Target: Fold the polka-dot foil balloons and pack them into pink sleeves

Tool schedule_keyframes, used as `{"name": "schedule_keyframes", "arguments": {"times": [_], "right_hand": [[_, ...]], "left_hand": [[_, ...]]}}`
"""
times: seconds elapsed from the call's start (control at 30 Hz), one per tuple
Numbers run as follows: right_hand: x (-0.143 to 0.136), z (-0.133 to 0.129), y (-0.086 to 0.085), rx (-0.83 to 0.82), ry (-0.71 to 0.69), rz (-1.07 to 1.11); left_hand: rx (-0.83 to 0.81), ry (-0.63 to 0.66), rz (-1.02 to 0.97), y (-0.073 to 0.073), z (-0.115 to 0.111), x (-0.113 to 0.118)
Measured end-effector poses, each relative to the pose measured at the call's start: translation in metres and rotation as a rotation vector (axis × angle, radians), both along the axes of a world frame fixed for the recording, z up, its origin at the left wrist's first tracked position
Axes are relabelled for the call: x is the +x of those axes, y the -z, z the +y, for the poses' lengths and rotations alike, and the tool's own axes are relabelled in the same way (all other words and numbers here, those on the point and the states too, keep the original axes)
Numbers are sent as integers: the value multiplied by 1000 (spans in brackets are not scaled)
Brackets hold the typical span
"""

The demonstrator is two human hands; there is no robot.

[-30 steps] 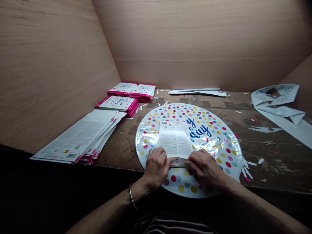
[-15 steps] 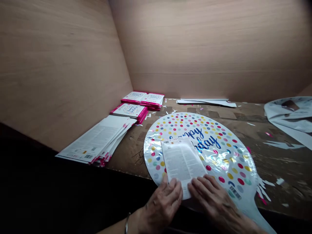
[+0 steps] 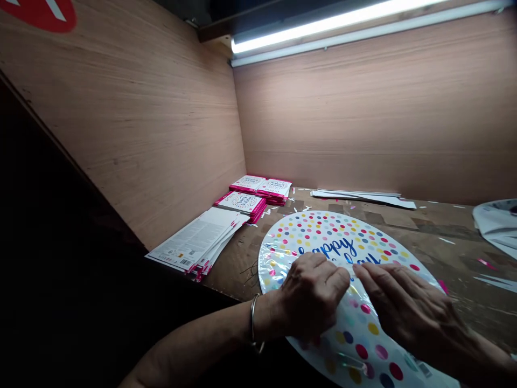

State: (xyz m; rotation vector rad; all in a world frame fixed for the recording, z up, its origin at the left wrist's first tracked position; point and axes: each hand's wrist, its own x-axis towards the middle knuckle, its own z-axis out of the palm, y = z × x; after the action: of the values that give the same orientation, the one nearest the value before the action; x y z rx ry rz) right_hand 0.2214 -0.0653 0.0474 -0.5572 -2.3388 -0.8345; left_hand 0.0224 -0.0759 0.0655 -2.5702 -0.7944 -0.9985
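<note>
A flat white foil balloon (image 3: 323, 223) with coloured dots and blue lettering, "happy" readable, lies on the table, its lower part reaching past the front edge. My left hand (image 3: 315, 293), with a metal bangle at the wrist, is closed on the balloon's middle, knuckles up. Its fingertips are hidden, so what they grip cannot be made out. My right hand (image 3: 412, 307) rests with fingers stretched over the balloon's right half, fingertips almost meeting the left hand. Between and below the hands the film looks wrinkled and shiny.
Printed white cards (image 3: 189, 240) lie in a loose stack at the table's left edge. Behind them stand pink-edged packet stacks (image 3: 244, 202). White strips (image 3: 363, 198) lie along the back wall, white sheeting (image 3: 496, 221) at the right. Paper scraps dot the brown table (image 3: 428, 237).
The printed sheet both hands held over the balloon no longer shows. My hands have moved up onto the balloon's middle, the left now closed, the right stretched out. The view has tilted up.
</note>
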Motion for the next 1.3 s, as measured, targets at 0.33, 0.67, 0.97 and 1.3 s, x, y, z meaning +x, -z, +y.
{"name": "schedule_keyframes", "arguments": {"times": [0.33, 0.67, 0.97, 1.3], "right_hand": [[-23, 30, -75, -260, 139, -41], [-25, 47, -59, -821, 138, -219], [-35, 42, -38, -757, 336, -147], [-2, 70, -21, -2037, -265, 558]], "left_hand": [[-795, -49, -332, -72, 40, 7], [-1445, -101, -550, -44, 65, -13], [-1509, -106, -584, -22, 71, 1], [-1557, 68, -617, -18, 69, -11]]}}
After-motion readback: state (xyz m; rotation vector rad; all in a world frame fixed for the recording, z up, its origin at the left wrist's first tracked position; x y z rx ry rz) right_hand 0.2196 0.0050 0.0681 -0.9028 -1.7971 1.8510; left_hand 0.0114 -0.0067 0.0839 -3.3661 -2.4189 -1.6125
